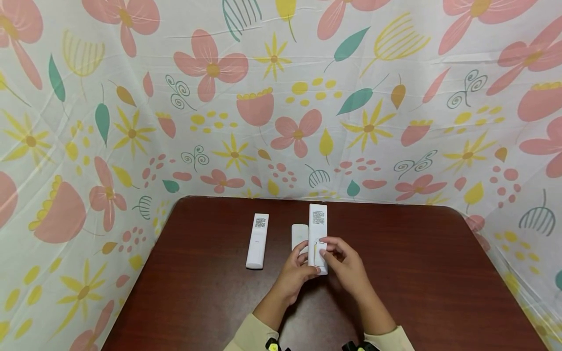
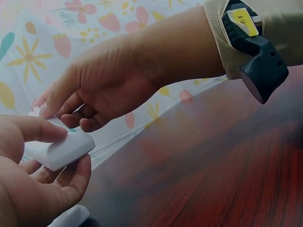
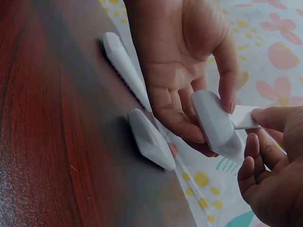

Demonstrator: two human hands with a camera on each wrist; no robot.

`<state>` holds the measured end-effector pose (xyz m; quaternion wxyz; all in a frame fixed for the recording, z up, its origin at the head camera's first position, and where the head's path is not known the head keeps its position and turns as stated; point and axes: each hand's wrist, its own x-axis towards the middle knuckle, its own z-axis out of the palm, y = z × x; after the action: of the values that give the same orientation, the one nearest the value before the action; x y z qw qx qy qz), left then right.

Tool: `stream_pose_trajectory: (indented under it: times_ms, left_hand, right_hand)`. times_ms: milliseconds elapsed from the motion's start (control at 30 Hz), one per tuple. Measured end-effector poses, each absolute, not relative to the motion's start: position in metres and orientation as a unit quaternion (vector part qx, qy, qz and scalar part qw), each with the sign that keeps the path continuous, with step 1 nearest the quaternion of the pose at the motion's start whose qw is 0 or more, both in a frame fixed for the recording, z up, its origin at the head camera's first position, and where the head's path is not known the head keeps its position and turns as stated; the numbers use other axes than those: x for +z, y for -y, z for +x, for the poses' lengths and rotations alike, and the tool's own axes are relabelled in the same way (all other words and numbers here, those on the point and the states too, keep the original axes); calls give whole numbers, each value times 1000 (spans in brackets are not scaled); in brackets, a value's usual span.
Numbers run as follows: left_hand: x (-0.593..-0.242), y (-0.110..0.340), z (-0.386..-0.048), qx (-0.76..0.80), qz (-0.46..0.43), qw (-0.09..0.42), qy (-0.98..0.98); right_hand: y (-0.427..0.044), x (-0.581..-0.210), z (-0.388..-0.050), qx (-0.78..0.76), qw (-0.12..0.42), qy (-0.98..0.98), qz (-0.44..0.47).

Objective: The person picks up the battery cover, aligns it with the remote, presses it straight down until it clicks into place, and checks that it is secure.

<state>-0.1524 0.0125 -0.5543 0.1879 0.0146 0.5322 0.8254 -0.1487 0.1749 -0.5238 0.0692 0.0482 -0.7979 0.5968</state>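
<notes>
My left hand [image 1: 293, 277] grips the lower end of a white remote control [image 1: 318, 222], holding it back side up above the table. On its back, the battery cover [image 1: 321, 257] stands shifted from its recess. Between thumb and fingers my right hand [image 1: 349, 268] pinches this cover. From the right wrist camera, the cover [image 3: 242, 117] shows as a thin white flap tilted out of the remote [image 3: 212, 120]. The inside of the battery compartment is mostly hidden.
Left of the hands, a second white remote control [image 1: 257, 241] lies back side up on the dark brown table [image 1: 197, 282]. Another white remote [image 1: 300, 233] lies just behind my left hand, partly covered by it. A flower-printed cloth [image 1: 303, 97] hangs around the table's far and side edges.
</notes>
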Motion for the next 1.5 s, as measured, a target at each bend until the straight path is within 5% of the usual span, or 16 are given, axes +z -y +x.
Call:
stream_pose_trajectory:
  times_ms: [933,1500]
  left_hand:
    - [-556,-12,-152,821,16,194,-537]
    - [-558,-12,-150,819,14,190,-541]
  right_hand:
    - [-174,-531,-151,568,100,814,65]
    - [-160,-491,-135,551,83,830,31]
